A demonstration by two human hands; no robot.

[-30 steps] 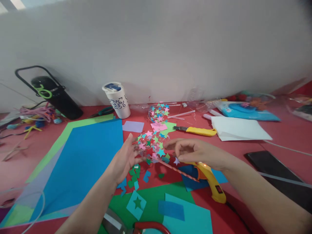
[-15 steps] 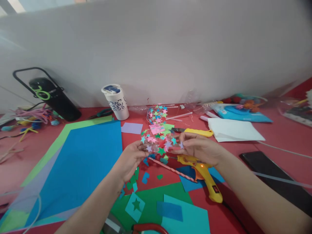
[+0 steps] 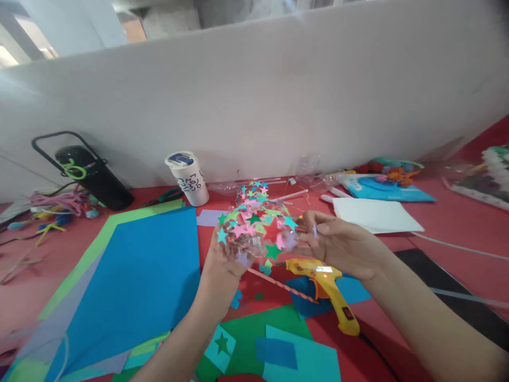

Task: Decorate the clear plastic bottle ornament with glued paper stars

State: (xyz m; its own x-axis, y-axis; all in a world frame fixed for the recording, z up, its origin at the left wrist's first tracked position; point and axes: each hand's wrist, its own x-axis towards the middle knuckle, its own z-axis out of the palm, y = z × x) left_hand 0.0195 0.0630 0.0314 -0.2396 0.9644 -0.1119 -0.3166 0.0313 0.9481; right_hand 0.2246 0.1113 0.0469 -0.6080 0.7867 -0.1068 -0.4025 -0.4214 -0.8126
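Red bench [image 3: 457,233] spreads under everything, and a grey partition [image 3: 278,106] stands along its far edge, beyond the fingers. A large blue sheet [image 3: 139,281] lies left of the fingers, on top of a green sheet [image 3: 123,215]. More green and teal paper [image 3: 302,361] lies nearer than the fingers. A black slab [image 3: 453,289] lies flat to the right of the fingers, and a white sheet [image 3: 376,215] lies beyond it.

Far left of the fingers a black flask [image 3: 95,180] leans against the partition. Its inside cannot be seen.

The star-covered ball [image 3: 256,231] is clear, with paper stars stuck all over it. It is held up above the bench between both hands. The left hand [image 3: 225,265] has its fingers curled up around the ball's left and lower side. The right hand [image 3: 342,246] has its fingers closed lightly on the ball's right side.

Just under the right fingers a yellow glue gun [image 3: 328,292] lies on blue scrap. A thin pink stick [image 3: 278,284] lies slanted beside the gun, below the ball. Beyond the left fingers stands a white cup [image 3: 187,180]; its lid hides what it holds. A teal scrap [image 3: 220,345] with a star cut out of it lies nearer than the left fingers.
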